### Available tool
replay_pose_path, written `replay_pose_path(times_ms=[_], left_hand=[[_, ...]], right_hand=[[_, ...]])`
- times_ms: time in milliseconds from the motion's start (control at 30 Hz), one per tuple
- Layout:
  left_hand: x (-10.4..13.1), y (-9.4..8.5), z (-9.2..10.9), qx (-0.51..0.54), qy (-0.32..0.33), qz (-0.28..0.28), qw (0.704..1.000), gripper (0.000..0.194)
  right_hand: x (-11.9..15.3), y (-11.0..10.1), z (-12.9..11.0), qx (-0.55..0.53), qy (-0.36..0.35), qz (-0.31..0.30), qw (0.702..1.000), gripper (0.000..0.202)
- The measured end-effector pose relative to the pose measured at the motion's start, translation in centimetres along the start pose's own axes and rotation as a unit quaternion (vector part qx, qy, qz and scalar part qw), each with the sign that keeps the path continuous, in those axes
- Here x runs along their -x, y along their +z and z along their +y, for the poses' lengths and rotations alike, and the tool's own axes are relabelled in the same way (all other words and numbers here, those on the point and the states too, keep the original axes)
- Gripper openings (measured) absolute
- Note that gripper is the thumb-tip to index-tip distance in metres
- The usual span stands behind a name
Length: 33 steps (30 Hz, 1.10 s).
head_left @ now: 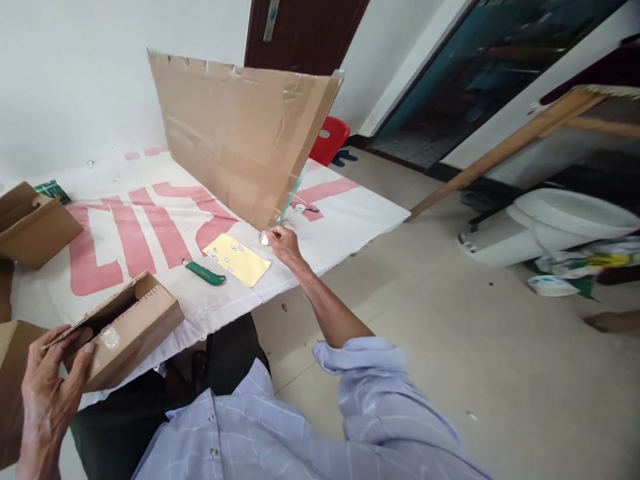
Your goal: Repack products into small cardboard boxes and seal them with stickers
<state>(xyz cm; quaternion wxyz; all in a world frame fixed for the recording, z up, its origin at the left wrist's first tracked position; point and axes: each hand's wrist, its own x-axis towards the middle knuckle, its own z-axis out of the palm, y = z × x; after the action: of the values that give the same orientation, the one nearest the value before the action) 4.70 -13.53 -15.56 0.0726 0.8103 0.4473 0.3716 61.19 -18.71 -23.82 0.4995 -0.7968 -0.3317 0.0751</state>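
My left hand [53, 373] grips the near left end of a small cardboard box [145, 327], thumb on its side and fingers over the lifted flap. A piece of clear tape [111, 337] sticks to that box, which rests at the table's front edge. My right hand [286, 245] is closed in a pinch beside a small shiny piece [264, 237]; whether the fingers hold it is unclear. Just beyond stands a large upright cardboard sheet [235, 127]. Between my hands lie a green utility knife [205, 273] and a yellow card [240, 260] with several small bits on it.
An open cardboard box [45, 233] stands on the table's left, with another carton [15, 380] below it. A white cloth with red print [165, 220] covers the table. Behind is a red chair [330, 139]; on the floor at right lies a white bucket [560, 223].
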Motion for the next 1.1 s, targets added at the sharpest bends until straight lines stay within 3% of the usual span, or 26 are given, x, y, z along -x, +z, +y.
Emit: replay_pose_path(times_ms=[167, 467, 1100], left_hand=[[0.0, 0.0, -0.3, -0.012, -0.006, -0.002, 1.0, 0.036], [0.0, 0.1, -0.4, -0.022, -0.005, 0.001, 1.0, 0.038], [0.1, 0.0, 0.0, -0.02, -0.019, -0.004, 1.0, 0.041]], right_hand=[[-2.0, 1.7, 2.8, 0.058, 0.037, 0.027, 0.997, 0.015], [-2.6, 3.4, 6.6, 0.108, 0.053, 0.063, 0.991, 0.019], [-1.8, 4.5, 7.8, 0.107, 0.016, 0.061, 0.992, 0.019]])
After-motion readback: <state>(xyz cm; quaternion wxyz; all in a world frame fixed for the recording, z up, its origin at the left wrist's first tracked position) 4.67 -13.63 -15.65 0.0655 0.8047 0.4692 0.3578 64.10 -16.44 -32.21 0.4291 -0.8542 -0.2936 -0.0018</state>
